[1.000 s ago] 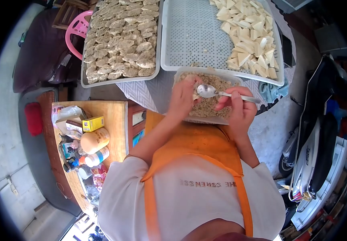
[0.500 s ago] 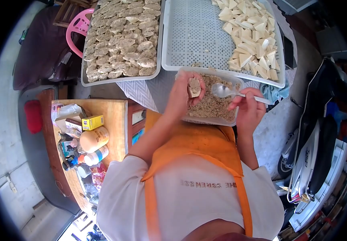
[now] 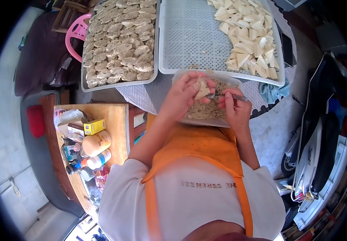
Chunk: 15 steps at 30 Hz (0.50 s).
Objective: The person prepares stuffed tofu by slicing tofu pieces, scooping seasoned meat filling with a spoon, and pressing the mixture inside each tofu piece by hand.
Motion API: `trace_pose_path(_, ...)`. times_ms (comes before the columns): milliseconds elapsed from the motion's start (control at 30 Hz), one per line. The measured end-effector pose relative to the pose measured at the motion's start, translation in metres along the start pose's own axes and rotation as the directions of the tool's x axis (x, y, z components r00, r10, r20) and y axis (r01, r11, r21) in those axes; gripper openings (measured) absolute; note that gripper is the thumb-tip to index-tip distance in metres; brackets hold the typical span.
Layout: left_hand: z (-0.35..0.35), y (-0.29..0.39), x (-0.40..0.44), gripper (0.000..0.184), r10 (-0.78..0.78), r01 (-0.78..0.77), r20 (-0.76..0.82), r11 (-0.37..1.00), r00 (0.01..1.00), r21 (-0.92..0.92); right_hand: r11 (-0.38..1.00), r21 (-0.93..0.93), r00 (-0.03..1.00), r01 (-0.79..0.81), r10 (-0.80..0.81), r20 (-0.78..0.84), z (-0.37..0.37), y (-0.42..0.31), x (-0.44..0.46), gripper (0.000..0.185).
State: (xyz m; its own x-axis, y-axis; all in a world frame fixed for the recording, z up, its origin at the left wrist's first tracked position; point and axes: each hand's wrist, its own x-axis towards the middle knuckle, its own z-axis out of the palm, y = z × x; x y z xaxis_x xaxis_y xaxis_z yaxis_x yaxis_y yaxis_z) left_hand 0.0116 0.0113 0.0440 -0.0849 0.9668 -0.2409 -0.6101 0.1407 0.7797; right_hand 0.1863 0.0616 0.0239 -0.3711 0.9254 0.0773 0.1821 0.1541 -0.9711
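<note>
My left hand (image 3: 181, 94) is closed around a pale tofu wedge (image 3: 202, 90), held above a plastic tub (image 3: 234, 81). Crumbly grey-brown filling (image 3: 205, 109) lies in the tub. My right hand (image 3: 237, 107) grips a spoon by its handle (image 3: 240, 97). The spoon's bowl points at the wedge and is mostly hidden by my fingers. Beyond the tub, a perforated white tray (image 3: 187, 36) holds a pile of pale tofu triangles (image 3: 247, 36) on its right side. To its left, another tray (image 3: 156, 52) is packed with rows of filled pieces (image 3: 121, 44).
A wooden table (image 3: 119, 120) at left carries a yellow box (image 3: 94, 126), a jar (image 3: 96, 143) and bottles. A teal cloth (image 3: 273, 91) hangs at the right of the cloth-covered table. A pink chair back (image 3: 77, 36) stands at far left, a parked scooter (image 3: 314, 160) at right.
The spoon has moved left from over the filling to the tofu wedge. My left hand has turned the wedge, and my two hands are closer together.
</note>
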Motion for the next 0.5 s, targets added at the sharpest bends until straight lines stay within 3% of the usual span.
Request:
trace_pose_path(133,-0.016,-0.004,-0.004,0.033,-0.099,0.092,0.048,0.985,0.994,0.145,1.000,-0.029,1.000,-0.010,0.011,0.017,0.000,-0.003,-0.001,0.013)
trace_pose_path(233,-0.011,-0.005,-0.002,0.031,-0.079,0.079,0.011,0.996,0.997,-0.048,1.000,-0.006,1.000,-0.025,0.025,0.009,0.001,-0.002,0.000,0.013)
trace_pose_path(333,-0.025,-0.018,0.004,0.031,0.015,-0.012,0.143,1.000,0.990,-0.020,1.000,0.003,1.000,-0.020,0.020,0.013,0.001,-0.002,-0.001,0.013)
trace_pose_path(433,-0.031,-0.023,0.004,0.030,0.044,-0.034,0.141,0.997,0.989,-0.074,1.000,0.008,0.999,-0.026,0.026,0.018,0.000,-0.004,-0.001,0.013)
trace_pose_path(500,-0.011,-0.015,0.002,0.028,0.072,-0.074,-0.045,0.996,0.996,-0.048,0.999,0.001,0.999,-0.042,0.042,0.026,0.000,-0.004,0.000,0.013)
